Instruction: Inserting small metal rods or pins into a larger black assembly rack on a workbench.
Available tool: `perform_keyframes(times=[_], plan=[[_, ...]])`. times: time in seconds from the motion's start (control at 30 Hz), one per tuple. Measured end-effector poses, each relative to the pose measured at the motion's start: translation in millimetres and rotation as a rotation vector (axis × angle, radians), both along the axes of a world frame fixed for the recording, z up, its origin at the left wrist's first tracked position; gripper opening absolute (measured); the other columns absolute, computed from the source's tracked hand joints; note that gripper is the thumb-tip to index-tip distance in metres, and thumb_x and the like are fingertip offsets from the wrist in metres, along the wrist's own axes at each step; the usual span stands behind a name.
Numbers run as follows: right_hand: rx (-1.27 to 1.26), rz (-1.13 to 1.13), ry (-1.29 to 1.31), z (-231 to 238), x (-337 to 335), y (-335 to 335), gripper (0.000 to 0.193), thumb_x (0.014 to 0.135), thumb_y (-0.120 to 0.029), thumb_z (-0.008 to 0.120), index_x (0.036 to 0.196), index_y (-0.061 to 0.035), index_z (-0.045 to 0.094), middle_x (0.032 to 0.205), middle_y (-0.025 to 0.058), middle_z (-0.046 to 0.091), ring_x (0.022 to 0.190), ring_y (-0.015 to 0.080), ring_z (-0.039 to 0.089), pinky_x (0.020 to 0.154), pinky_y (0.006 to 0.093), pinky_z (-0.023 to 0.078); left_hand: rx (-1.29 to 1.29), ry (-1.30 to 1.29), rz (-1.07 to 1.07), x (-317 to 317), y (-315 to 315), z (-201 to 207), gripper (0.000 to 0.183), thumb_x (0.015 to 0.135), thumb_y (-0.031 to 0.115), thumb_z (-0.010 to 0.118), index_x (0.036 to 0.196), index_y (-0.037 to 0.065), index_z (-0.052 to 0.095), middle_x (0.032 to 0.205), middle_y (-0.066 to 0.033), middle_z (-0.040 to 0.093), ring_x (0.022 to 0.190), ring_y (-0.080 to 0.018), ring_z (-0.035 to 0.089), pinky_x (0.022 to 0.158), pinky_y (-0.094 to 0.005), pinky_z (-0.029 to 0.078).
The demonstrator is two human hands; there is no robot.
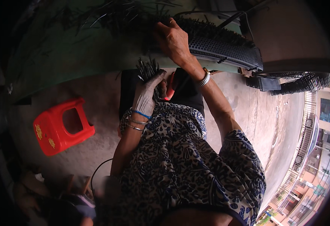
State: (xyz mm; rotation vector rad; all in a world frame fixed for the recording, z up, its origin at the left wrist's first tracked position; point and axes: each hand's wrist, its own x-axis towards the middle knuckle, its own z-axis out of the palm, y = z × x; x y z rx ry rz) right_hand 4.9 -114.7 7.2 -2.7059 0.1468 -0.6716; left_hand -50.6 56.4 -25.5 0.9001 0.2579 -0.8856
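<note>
My left hand point(148, 86), in a pale glove, is closed round a bundle of thin black sticks point(147, 69), held over my lap at the table's near edge. The sticks fan out above the thumb. My bare right hand point(175, 40) reaches over the table to the left end of a long black perforated rack point(225, 52). Its fingers are bent together, and the fingertips sink into shadow, so what they hold does not show. Many short black sticks point(206, 28) stand in rows along the rack's far side.
Loose black sticks point(112, 16) lie heaped across the back of the green table point(52, 73). A red plastic stool point(52, 130) stands on the floor at left. More black racks point(304, 83) are piled at right. Part of another person shows dimly at lower left.
</note>
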Motion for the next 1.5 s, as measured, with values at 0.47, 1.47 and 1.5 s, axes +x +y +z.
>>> perform_keyframes(times=[0.47,1.47,1.5], plan=[[-0.063,0.031,-0.187,-19.8,10.5,-6.4,0.017,0.083,-0.02,0.067,0.099,-0.0128,0.067,0.096,0.0165,0.064,0.088,0.0339,0.063,0.071,0.0448,0.054,-0.008,0.127,-0.004,-3.7,6.6,8.5,0.013,0.082,0.013,0.075,0.09,0.005,0.067,0.073,-0.0032,0.065,0.058,-0.0106,0.061,0.049,-0.0238,0.049],[0.398,0.052,-0.301,5.1,-28.8,-7.4,0.007,0.092,-0.007,0.06,0.094,-0.001,0.056,0.071,0.006,0.065,0.059,0.0124,0.061,0.055,0.0266,0.047,0.015,0.006,0.099,5.2,3.7,-0.1,0.019,0.086,0.025,0.072,0.081,0.007,0.069,0.072,-0.0021,0.065,0.056,-0.0124,0.06,0.049,-0.025,0.047],[0.325,0.042,-0.388,-0.2,-25.7,-9.4,0.006,0.091,-0.006,0.061,0.093,-0.0019,0.056,0.07,0.0058,0.064,0.058,0.0123,0.061,0.054,0.0265,0.047,0.003,-0.007,0.069,5.8,2.9,1.4,0.019,0.085,0.025,0.073,0.08,0.007,0.069,0.071,-0.0019,0.065,0.056,-0.0122,0.06,0.049,-0.025,0.047]])
